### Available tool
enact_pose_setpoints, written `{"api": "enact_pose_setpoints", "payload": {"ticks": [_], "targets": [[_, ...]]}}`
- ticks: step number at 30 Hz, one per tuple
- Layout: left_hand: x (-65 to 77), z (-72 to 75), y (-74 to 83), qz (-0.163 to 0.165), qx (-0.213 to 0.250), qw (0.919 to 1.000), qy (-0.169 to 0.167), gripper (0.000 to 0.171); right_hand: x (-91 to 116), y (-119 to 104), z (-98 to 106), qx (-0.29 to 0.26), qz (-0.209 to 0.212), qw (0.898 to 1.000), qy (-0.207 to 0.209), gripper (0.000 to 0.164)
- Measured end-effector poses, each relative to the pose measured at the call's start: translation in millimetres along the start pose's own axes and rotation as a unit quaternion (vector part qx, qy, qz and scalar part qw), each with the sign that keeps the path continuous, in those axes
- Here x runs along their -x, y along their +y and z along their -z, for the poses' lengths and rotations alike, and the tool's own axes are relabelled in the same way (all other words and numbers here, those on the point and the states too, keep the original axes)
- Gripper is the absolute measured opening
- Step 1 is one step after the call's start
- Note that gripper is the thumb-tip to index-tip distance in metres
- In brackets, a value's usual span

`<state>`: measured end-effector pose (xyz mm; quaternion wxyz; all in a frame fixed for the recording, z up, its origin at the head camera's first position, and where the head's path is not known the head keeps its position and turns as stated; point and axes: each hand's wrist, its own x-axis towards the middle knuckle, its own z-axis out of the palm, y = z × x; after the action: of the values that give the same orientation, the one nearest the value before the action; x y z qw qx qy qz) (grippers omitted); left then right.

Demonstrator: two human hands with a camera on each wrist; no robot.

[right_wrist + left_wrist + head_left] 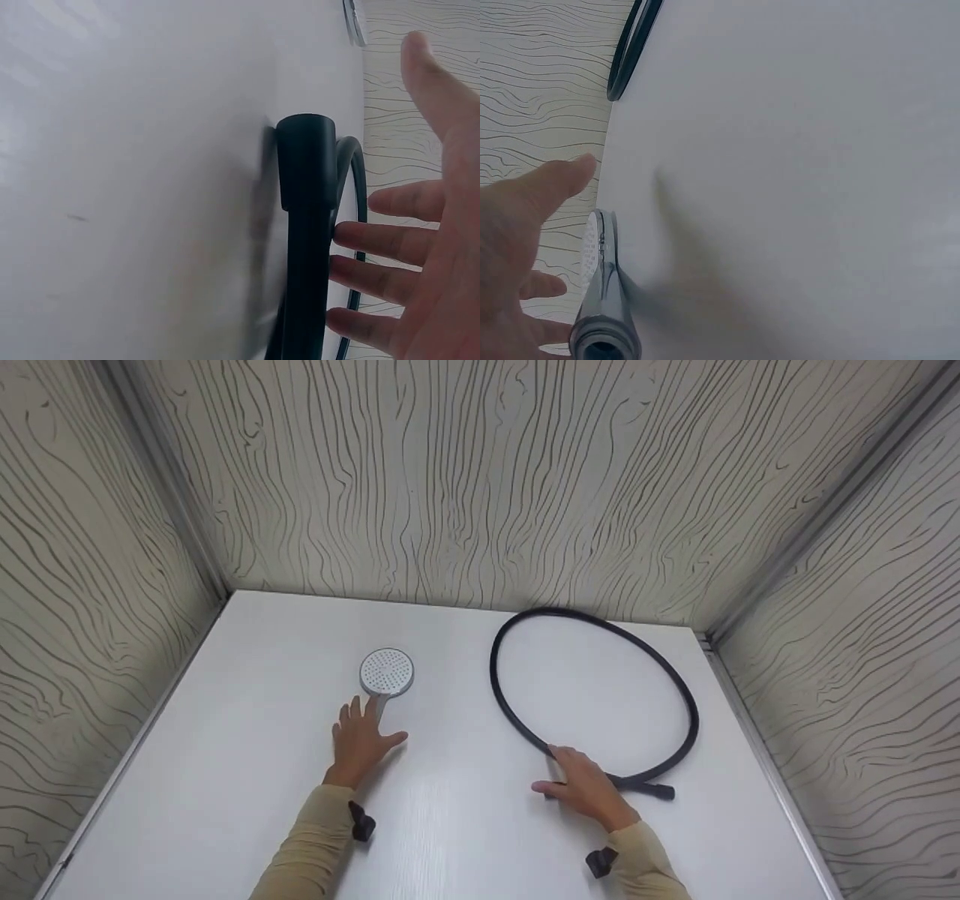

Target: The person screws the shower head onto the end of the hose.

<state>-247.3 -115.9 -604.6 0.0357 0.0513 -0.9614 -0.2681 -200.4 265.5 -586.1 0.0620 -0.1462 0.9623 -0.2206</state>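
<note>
A round shower head [387, 671] lies face up on the white table, its nozzle plate towards the back. Over its grey handle [606, 300] hovers my left hand [358, 746], fingers spread and thumb out to the right. The hollow threaded end of the handle shows in the left wrist view. To the right, a black shower hose [691, 712] lies in one big loop with its ends crossing at the front. My right hand [589, 787] is above the near part of that loop, fingers extended, beside the hose's end fitting [307, 161]. The hand hides part of the hose.
The white table [465, 840] is bounded by panels with a wood-grain line pattern [450, 480] at the back and both sides. Metal strips [772, 757] run along its side edges. A dark wrist device [363, 822] sits on each sleeve.
</note>
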Motion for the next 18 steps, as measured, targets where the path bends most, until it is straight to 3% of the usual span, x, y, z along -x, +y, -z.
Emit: {"api": "enact_pose_setpoints", "payload": {"ticks": [10,18], "targets": [[0.4,-0.1,-2.8,0.009,0.012,0.9998,-0.010,0.092,5,2,4,-0.007,-0.010,1.000,0.005,0.080],[2.0,-1.9,-5.0,0.019,0.011,0.9996,-0.019,0.093,13,5,6,-0.011,-0.042,0.999,-0.023,0.074]]}}
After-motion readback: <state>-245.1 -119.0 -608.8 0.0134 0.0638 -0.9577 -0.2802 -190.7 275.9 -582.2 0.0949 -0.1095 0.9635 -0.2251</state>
